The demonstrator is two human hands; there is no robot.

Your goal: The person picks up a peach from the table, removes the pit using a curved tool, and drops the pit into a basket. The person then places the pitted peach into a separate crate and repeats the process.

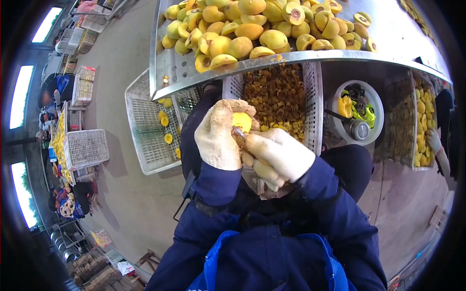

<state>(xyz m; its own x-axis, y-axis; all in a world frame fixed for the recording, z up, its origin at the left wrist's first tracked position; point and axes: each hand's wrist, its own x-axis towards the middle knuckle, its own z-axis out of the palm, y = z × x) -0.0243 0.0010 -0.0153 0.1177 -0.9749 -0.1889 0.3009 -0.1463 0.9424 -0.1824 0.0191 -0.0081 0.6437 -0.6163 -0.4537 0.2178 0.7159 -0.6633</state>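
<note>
My left hand (218,138), in a stained white work glove, is closed around a yellow peach half (241,121). My right hand (284,155), gloved too, grips a small metal pitting tool (238,131), its tip right at the lower edge of the fruit. Most of the tool is hidden by the fingers. Just beyond my hands, a white crate (315,111) holds a brown and yellow heap of pits and scraps (274,92). Above it, a pile of halved yellow peaches (242,31) lies on the metal table (179,72).
At the left stands a white crate (138,126) with a few peach halves. A white bucket (380,121) at the right holds a metal-lidded container and yellow items. Further right, another person's gloved hand (433,139) touches a crate of peaches (421,121). People and crates (87,148) line the far left.
</note>
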